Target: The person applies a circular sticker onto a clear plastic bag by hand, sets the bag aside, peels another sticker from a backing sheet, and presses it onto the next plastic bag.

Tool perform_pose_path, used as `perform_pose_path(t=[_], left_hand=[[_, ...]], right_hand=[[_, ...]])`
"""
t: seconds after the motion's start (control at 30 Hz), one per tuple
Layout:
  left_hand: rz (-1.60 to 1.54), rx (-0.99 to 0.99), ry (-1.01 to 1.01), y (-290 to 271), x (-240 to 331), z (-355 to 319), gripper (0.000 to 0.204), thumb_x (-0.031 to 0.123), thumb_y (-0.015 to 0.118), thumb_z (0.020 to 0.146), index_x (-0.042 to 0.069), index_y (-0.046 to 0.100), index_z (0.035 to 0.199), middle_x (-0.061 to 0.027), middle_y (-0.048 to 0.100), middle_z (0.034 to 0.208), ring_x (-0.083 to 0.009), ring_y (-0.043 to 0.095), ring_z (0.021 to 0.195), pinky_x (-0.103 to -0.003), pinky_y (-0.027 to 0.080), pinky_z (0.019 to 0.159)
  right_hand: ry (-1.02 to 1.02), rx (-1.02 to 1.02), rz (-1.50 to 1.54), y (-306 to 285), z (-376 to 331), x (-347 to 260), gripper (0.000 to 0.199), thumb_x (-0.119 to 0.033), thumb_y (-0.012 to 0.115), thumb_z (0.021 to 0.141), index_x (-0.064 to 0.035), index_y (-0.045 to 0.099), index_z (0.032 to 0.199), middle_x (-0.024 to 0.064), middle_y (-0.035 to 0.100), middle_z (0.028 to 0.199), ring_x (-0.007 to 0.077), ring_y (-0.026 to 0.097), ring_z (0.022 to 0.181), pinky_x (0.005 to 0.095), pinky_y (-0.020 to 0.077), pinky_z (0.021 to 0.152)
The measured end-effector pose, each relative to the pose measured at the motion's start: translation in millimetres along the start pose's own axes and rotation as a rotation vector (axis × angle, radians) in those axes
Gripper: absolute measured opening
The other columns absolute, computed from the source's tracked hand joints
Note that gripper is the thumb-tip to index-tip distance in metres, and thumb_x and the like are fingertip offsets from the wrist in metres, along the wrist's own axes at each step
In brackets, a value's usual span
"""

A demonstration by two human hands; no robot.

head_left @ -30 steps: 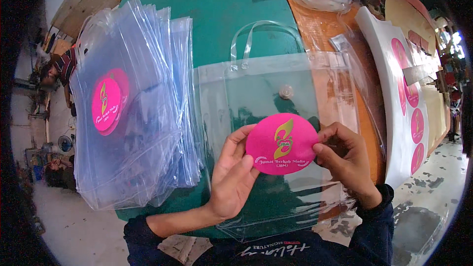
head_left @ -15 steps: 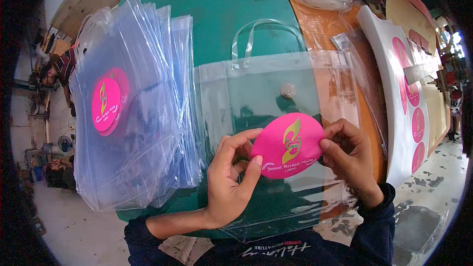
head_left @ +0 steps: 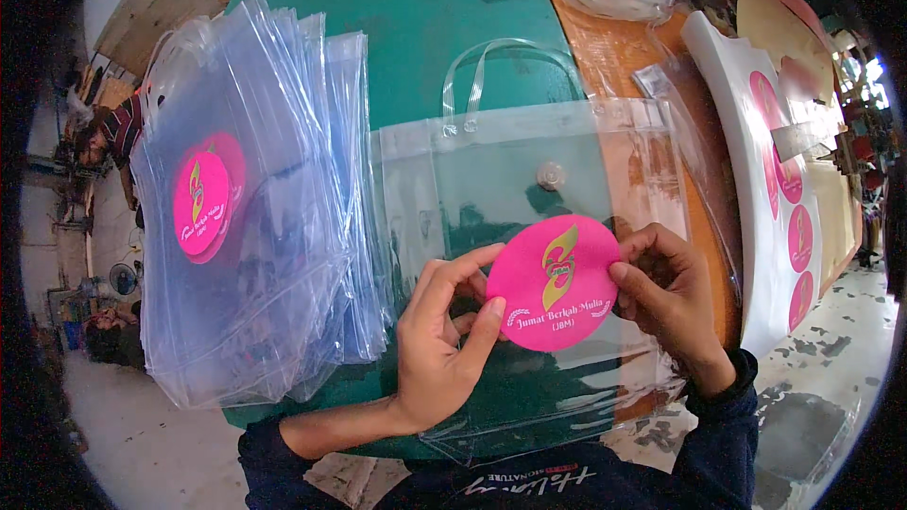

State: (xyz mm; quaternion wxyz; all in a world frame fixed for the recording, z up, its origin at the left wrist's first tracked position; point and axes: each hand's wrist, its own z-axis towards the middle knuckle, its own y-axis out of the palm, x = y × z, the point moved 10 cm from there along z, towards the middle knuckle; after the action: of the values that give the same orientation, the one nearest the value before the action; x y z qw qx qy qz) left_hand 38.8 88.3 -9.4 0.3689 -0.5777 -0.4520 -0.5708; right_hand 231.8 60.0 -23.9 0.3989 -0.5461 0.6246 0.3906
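Both hands (head_left: 557, 321) pinching pink round sticker (head_left: 556, 283)

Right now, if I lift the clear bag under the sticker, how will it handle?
The clear bag probably flops: thin see-through film lying flat, with soft looped handles. It looks light and likely slippery, like the glossy stack beside it. The pink round sticker held between both hands seems thin and bendy.

Left hand (head_left: 444, 340) thumb and fingers pinched in grip; right hand (head_left: 666, 297) likewise, forearms entering from below
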Motion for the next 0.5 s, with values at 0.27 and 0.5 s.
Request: perform_pose_path(t=[0.27, 0.5], left_hand=[[-0.004, -0.008, 0.017, -1.8, -3.2, 0.5, 0.033, -0.003, 0.054, 0.086, 0.0, 0.049, 0.118, -0.0051, 0.041, 0.098, -0.0109, 0.049, 0.09, -0.024, 0.056, 0.074], [-0.098, -0.006, 0.001, -3.0, -9.3, -1.0, 0.03, -0.005, 0.051, 0.087, -0.001, 0.047, 0.117, -0.0054, 0.041, 0.099, -0.0113, 0.048, 0.092, -0.025, 0.055, 0.072]], right_hand=[[0.036, -0.005, 0.047, -1.9, 0.3, 2.4, 0.01, -0.008, 0.063, 0.085, -0.0036, 0.057, 0.092, 0.0002, 0.058, 0.071, 0.0041, 0.051, 0.053, 0.017, 0.0395, 0.044], [0.038, 0.007, 0.055, -2.3, 0.1, 0.7, 0.01, -0.009, 0.064, 0.084, -0.0042, 0.057, 0.089, -0.0003, 0.058, 0.07, 0.0036, 0.05, 0.052, 0.017, 0.0389, 0.043]])
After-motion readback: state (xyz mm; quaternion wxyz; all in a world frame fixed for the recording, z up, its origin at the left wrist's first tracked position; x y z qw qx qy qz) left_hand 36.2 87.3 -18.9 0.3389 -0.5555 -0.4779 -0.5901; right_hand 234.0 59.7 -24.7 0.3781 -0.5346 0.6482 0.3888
